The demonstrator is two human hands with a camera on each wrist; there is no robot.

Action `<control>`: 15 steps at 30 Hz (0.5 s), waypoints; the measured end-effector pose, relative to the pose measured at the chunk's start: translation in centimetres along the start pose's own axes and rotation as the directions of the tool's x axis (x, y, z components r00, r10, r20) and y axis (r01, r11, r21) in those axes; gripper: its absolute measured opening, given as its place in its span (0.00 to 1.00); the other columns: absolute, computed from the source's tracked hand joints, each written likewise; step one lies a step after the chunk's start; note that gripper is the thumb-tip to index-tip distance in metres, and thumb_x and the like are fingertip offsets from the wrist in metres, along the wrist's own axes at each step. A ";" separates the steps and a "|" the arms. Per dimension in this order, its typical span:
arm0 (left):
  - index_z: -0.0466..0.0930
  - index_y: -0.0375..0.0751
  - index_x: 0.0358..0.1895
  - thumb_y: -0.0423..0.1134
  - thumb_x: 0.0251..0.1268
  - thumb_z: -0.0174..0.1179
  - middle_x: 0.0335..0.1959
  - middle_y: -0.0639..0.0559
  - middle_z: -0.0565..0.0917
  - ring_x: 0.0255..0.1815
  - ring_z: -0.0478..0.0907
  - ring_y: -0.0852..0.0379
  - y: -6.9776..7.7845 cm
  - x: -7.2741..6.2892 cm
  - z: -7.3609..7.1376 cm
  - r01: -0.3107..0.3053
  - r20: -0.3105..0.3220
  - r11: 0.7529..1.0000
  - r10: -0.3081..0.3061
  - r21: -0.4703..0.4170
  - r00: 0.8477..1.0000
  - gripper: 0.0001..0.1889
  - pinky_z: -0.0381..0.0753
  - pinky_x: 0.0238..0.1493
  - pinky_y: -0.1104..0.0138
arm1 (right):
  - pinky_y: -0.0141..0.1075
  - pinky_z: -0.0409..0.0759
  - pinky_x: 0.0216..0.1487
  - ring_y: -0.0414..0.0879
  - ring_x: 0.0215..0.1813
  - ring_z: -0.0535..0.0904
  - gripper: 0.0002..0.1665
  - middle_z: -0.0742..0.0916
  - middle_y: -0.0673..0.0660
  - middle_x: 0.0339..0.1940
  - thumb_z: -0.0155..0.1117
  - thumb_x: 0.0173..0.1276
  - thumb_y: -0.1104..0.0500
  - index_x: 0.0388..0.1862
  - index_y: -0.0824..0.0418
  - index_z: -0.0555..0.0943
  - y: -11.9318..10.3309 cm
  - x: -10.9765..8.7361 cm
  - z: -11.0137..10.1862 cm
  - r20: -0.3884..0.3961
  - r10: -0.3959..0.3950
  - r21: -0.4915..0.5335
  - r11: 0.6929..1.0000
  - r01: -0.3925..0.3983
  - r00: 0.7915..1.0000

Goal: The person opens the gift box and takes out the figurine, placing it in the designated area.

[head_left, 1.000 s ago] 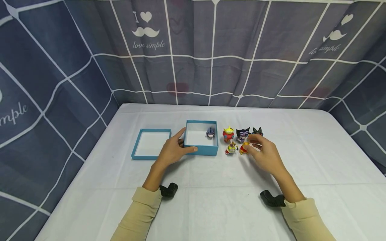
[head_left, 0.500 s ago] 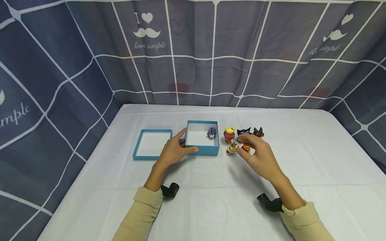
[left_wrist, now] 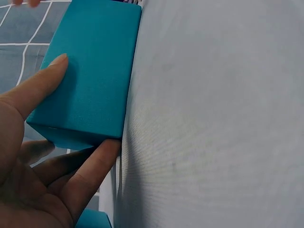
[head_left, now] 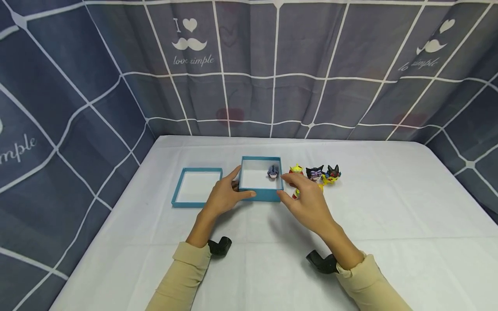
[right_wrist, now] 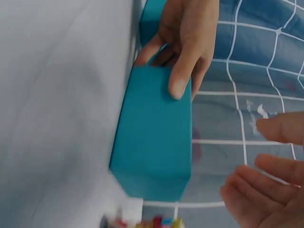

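Observation:
My left hand (head_left: 222, 195) grips the left side of an open blue box (head_left: 266, 195), thumb along its front wall and the other fingers round the corner. A small blue-grey toy figure (head_left: 272, 172) stands inside near the right wall. At the box's right edge my right hand (head_left: 308, 204) is held with thumb and fingers apart; the right wrist view shows nothing in its fingers (right_wrist: 273, 178). Behind it are a toy figure with a yellow head (head_left: 296, 168), a black-eared one with purple (head_left: 314, 172) and a dark-headed yellow one (head_left: 332, 174). Smaller figures there are mostly hidden.
The blue-rimmed box lid (head_left: 186, 204) lies inside up, left of the box and partly behind my left hand. A white cloth (head_left: 249, 268) covers the table. A grey gridded curtain (head_left: 249, 95) hangs round its back and sides.
My right hand has moved left from the toy figures to the right edge of the box, uncovering the dark-headed figure. The left hand and the box stay in place.

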State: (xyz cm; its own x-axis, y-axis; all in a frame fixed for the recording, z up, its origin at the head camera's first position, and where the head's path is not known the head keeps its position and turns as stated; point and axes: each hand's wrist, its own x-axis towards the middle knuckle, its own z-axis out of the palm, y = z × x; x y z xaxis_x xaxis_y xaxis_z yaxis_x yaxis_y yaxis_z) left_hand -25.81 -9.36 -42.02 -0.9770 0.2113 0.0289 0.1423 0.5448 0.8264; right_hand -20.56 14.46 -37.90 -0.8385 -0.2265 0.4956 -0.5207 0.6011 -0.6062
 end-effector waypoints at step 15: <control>0.53 0.43 0.79 0.51 0.54 0.74 0.59 0.35 0.79 0.59 0.78 0.46 0.1 0.0 -0.1 -0.005 0.020 0.999 0.006 -0.037 1.000 0.52 0.76 0.58 0.52 | 0.49 0.77 0.42 0.57 0.43 0.77 0.29 0.80 0.66 0.58 0.68 0.66 0.57 0.64 0.68 0.76 -0.8 5.7 4.8 0.120 0.270 0.113 0.952 -0.283 0.955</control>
State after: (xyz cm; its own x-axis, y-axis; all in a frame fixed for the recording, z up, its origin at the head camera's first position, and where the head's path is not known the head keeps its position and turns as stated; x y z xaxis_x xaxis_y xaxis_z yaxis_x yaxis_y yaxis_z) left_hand -25.82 -9.40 -41.92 -0.9728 0.2304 0.0226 0.1413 0.5135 0.8464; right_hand -25.66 9.00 -37.63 -0.9609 -0.1464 0.2352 -0.2767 0.5503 -0.7878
